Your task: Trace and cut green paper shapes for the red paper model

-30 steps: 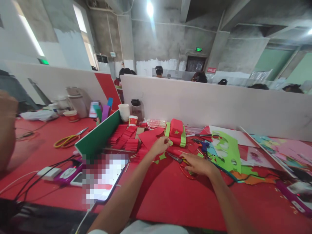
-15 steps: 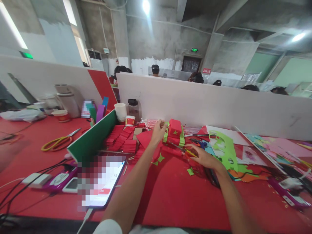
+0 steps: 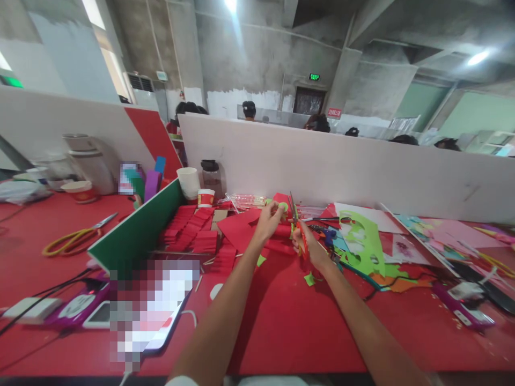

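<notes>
My left hand is closed in a pinch on a small light-green piece of paper; its exact outline is too small to tell. In my right hand is a pair of scissors with orange-red handles, blades pointing up and away from me, close beside the green paper. Behind my hands stands a red paper box, now largely hidden by them. A green paper scrap lies on the red table below my left hand, and another green scrap lies below my right hand.
Stacks of folded red paper lie to the left, beside a green divider. A phone lies front left. A cut-out green sheet and coloured paper lie right. A white partition runs along the back.
My right hand has lifted the scissors off the table and turned the blades upward. My left hand has left the red box's side and now holds the green paper. The view has shifted slightly.
</notes>
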### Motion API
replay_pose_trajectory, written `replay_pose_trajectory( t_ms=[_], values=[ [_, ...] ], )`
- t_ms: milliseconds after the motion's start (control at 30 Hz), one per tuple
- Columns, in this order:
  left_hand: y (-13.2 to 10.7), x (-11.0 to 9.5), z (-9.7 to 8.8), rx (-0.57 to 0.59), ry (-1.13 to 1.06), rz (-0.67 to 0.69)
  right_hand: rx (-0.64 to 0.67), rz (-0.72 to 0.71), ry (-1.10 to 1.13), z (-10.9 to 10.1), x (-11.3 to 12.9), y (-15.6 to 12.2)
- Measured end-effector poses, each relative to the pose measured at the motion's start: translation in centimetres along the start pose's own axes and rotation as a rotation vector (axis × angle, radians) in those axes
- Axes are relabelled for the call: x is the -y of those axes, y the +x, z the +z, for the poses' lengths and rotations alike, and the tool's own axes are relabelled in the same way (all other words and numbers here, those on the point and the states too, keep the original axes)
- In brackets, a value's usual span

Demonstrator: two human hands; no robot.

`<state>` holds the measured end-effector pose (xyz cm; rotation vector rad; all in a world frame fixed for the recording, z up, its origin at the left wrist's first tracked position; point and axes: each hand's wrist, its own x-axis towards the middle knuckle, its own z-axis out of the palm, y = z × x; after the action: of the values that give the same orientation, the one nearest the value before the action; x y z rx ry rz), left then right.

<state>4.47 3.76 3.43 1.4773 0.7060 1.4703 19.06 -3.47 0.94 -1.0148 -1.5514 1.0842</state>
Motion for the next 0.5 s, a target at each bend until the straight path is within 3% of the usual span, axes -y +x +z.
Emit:
replay_pose_trajectory(
  t_ms=[233,500],
  values=[
    [-0.8,-1.2,-0.3,-0.110,-0.013,-0.011,-0.014,0.007,0.068,2.7,-1.1,0.6],
    [-1.0,-1.3,0.5,-0.079,0.021,0.030,-0.052,0.038,0.090,2.6,-1.2,-0.5]
  ],
)
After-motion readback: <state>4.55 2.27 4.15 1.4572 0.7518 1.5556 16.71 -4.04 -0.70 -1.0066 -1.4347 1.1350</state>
